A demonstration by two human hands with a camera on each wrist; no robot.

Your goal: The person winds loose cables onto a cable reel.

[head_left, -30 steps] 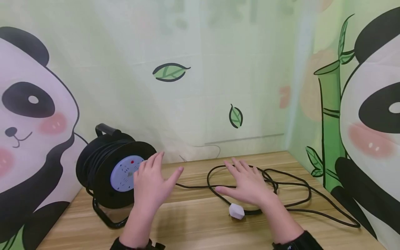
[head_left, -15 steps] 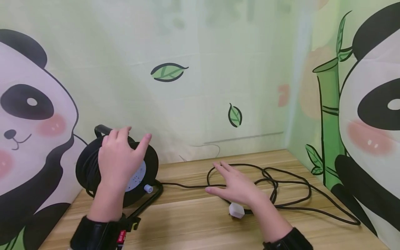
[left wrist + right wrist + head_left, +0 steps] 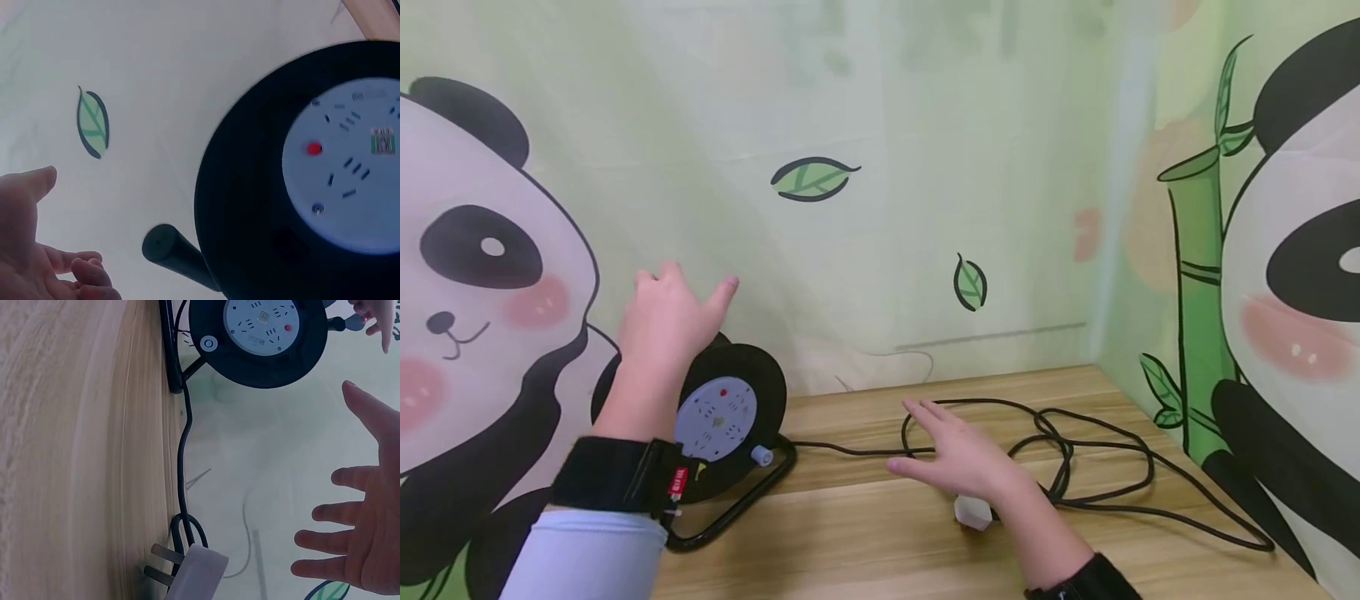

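Note:
A black cable reel (image 3: 771, 375) with a pale blue socket face (image 3: 718, 417) and a red button stands at the left of the table. My left hand (image 3: 662, 321) is raised over its top, thumb out and fingers loosely bent. In the left wrist view that hand is apart from the reel's black handle (image 3: 178, 256). My right hand (image 3: 958, 454) hovers with fingers spread above the loose black cable (image 3: 1138, 446). Just below its wrist lies the white plug (image 3: 973, 512), its metal prongs (image 3: 164, 564) showing in the right wrist view. Neither hand holds anything.
The wooden table (image 3: 850, 542) meets a green backdrop (image 3: 887, 208) with panda and leaf drawings. The cable runs from the reel rightward into several loops. The reel's bent tube stand (image 3: 737, 517) reaches toward the table's front.
My left hand has moved left and up, from in front of the reel's socket face to above its top. My right hand has shifted slightly left. The reel and cable stay put.

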